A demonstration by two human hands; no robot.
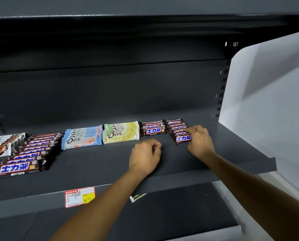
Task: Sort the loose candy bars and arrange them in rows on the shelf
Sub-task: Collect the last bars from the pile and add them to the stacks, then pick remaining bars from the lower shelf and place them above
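**Seating the front mini Snickers bar in its row**

My forearms are reaching in over the price label on the shelf lip. My left hand is resting on the bare deck, fingers curled in, gripping nothing. Just beyond it, my right hand is curling its fingers round the right end of the front mini Snickers bar, at the head of the rightmost mini row. I am judging the bar light and firm, with a slick, crinkly wrapper, so I am favouring its long sides over the flat sealed ends. Farther left, a second mini row, yellow Dove bars and blue Dove bars are lying overlapped front to back.
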